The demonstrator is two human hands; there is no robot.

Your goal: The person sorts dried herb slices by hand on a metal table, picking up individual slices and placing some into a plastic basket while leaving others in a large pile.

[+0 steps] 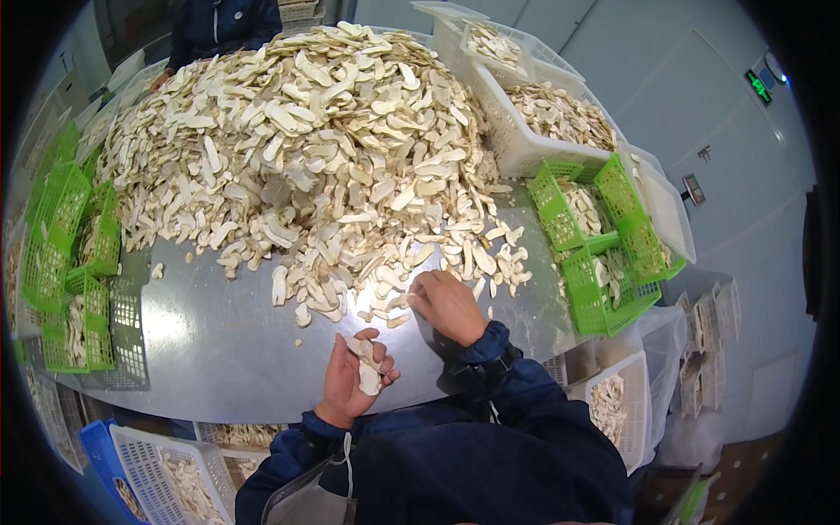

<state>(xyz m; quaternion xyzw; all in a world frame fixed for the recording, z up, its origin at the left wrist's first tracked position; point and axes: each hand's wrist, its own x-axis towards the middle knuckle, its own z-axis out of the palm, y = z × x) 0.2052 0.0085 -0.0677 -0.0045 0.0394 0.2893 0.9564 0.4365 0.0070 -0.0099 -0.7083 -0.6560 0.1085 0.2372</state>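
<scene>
A large heap of pale, dried mushroom slices [350,131] covers the far and middle part of a metal table. In my left hand [339,385], palm up with fingers curled, lies a mushroom slice [369,376], perhaps with others under it. My right hand [451,308] is at the near edge of the heap, touching or just above loose slices. Its fingers are bent together and point left; whatever they pinch is hidden.
Green baskets [577,262] with slices stand at the table's right, and more green baskets [74,306] at its left. Behind the right ones is a white crate [516,144] of slices. Filled white crates [166,446] sit below the near edge. A person [219,26] stands beyond the heap.
</scene>
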